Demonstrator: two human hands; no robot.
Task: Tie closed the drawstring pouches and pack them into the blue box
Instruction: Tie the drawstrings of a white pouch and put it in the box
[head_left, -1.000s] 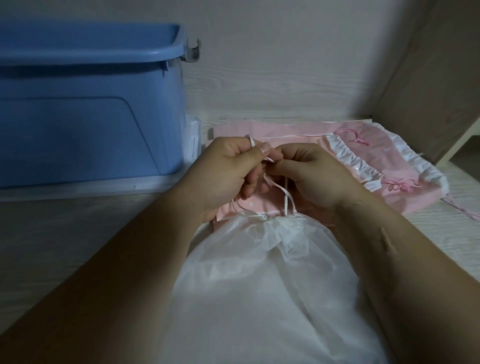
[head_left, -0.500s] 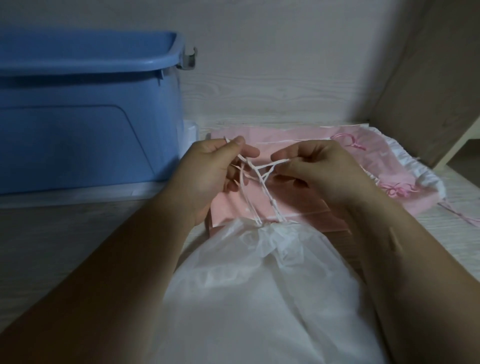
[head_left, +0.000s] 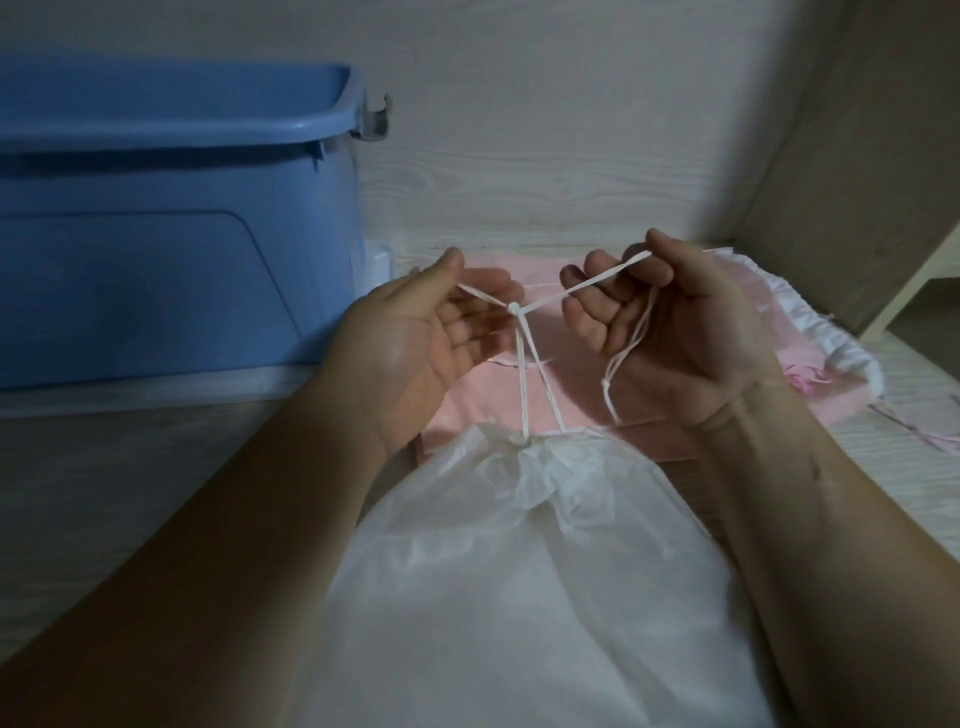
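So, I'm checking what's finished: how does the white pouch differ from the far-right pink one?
The white pouch is sheer white with white cords; the pink pouch is pink with a white frill and pink cord. The white pouch's cords are held taut between left hand and right hand; the pink pouch lies untouched. Both have gathered necks and lie outside the box.

Blue plastic box (head_left: 171, 249) cut off left, white translucent pouch (head_left: 519, 571) at bottom. Pink fabric pouches (head_left: 571, 395) partly behind right hand (head_left: 670, 338); white cord (head_left: 587, 279) end hidden in left hand (head_left: 431, 338).
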